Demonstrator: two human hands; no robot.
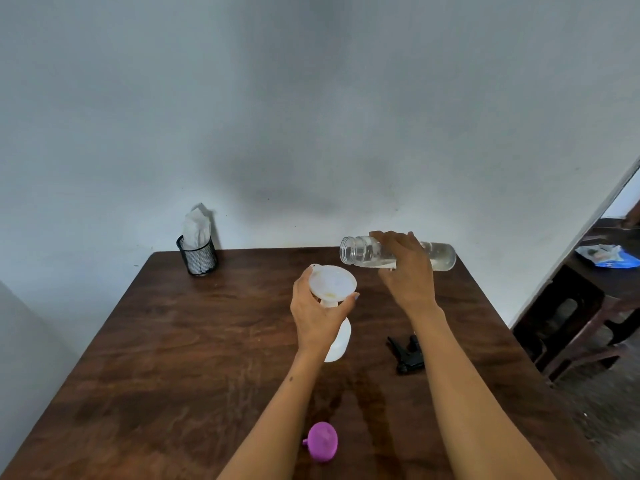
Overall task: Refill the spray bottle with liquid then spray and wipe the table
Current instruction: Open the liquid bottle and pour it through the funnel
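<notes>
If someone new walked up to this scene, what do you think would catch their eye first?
Most likely the clear bottle, gripped by the right hand and tipped almost flat above the far middle of the table, its open mouth toward the white funnel. The left hand steadies that funnel on the white spray bottle. Next, the purple cap near the front edge and the black spray head lying to the right.

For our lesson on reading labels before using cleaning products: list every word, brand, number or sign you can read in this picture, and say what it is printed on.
No text can be read anywhere in this picture.
Clear bottle in the right hand: no label visible.
White spray bottle under the funnel, steadied by the left hand: no label visible.
Purple cap and black spray head: no markings visible.
Blue and white packet on the side table: any print is too blurred to read.
</notes>
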